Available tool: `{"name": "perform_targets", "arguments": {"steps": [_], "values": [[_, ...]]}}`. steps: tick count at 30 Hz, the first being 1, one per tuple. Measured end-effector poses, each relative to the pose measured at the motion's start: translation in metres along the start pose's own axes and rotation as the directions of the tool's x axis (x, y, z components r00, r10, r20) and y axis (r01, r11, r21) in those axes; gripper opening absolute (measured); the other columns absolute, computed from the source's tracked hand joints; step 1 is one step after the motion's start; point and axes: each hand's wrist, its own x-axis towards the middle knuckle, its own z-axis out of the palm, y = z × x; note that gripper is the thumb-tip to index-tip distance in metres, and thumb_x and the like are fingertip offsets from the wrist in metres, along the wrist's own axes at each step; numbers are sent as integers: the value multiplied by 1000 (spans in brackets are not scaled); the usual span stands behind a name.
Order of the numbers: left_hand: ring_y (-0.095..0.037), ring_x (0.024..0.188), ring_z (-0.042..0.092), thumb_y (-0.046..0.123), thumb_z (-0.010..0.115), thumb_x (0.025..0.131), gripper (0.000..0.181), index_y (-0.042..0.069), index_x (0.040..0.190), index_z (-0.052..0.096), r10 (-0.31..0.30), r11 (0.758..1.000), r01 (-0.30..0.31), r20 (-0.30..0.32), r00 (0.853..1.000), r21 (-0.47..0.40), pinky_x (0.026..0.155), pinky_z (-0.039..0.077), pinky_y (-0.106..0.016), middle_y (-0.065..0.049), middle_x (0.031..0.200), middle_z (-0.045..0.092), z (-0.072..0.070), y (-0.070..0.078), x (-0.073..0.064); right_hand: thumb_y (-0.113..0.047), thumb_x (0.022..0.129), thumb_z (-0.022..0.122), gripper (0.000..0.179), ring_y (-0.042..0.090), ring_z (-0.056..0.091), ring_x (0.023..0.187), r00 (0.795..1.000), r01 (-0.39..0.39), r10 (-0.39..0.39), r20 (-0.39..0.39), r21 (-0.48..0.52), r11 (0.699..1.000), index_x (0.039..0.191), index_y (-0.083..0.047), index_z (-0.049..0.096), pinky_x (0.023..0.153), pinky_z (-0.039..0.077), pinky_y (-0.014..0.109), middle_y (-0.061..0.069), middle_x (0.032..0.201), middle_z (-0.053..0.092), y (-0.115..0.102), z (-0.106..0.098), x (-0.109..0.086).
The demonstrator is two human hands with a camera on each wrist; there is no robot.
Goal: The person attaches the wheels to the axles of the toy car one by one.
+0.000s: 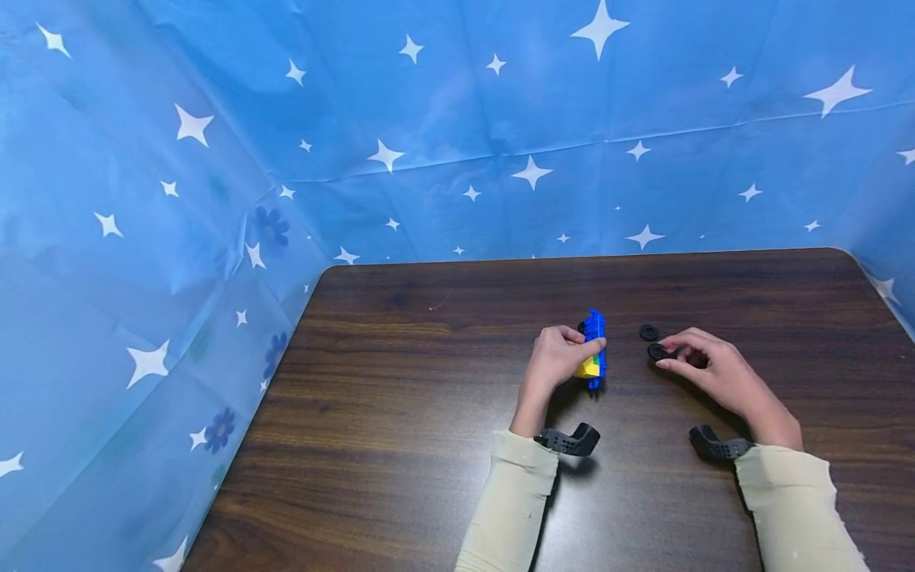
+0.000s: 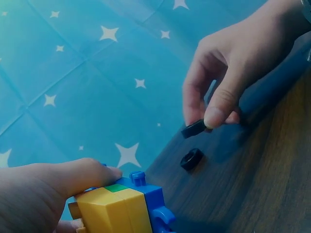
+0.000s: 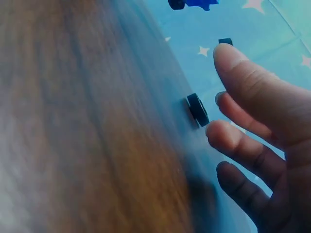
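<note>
My left hand grips a small toy vehicle of blue and yellow plastic, tipped on its side above the table. Its yellow body carries a green strip by the thumb, and a black wheel shows on the blue part. To the right, my right hand pinches a black toy wheel between thumb and fingertips. A second black wheel lies on the tabletop just beyond those fingers, also visible below the hand as a loose wheel in the left wrist view.
Both hands work over a dark wood-grain table. A blue sheet with white stars hangs behind its far edge and along the left side. Black wrist bands jut inward from both wrists.
</note>
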Motion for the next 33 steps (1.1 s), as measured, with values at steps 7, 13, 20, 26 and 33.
{"name": "perform_targets", "arguments": {"steps": [7, 13, 20, 26, 33], "values": [[-9, 72, 63, 39, 82, 89, 36, 6, 99, 73, -6, 1000, 6, -27, 1000, 0, 61, 51, -24, -4, 94, 73, 3, 1, 0, -20, 95, 78, 23, -1, 55, 79, 1000, 28, -28, -10, 30, 999, 117, -15, 74, 69, 46, 21, -3, 95, 66, -9, 5, 2], [-9, 72, 62, 41, 83, 88, 37, 7, 100, 73, -7, 1000, 7, -35, 999, 10, 62, 51, -23, -5, 94, 74, 5, 2, 0, -21, 94, 79, 24, 0, 57, 81, 999, 46, -47, 8, 51, 998, 117, -17, 74, 73, 48, 20, -2, 98, 69, -16, 10, 4], [-9, 71, 62, 41, 83, 87, 38, 6, 100, 73, -6, 1000, 7, -44, 999, 16, 62, 51, -23, -5, 94, 75, 7, 1, 0, -21, 93, 80, 24, 1, 58, 82, 999, 48, -49, 23, 68, 997, 115, -17, 74, 75, 49, 22, -3, 98, 69, -22, 13, 5], [-9, 71, 61, 42, 83, 88, 40, 6, 101, 74, -5, 1000, 6, -47, 999, 24, 61, 50, -22, -5, 95, 75, 7, 2, -1, -18, 91, 82, 24, 0, 59, 82, 998, 63, -65, 24, 83, 995, 114, -18, 75, 76, 51, 26, -3, 99, 71, -26, 15, 6], [-10, 72, 62, 41, 82, 88, 40, 5, 104, 74, -6, 1000, 8, -45, 999, 28, 62, 51, -23, -6, 97, 75, 7, 3, -1, -21, 90, 83, 25, 1, 59, 81, 997, 67, -71, 37, 91, 994, 113, -18, 75, 75, 52, 28, -3, 100, 71, -31, 17, 7]]}}
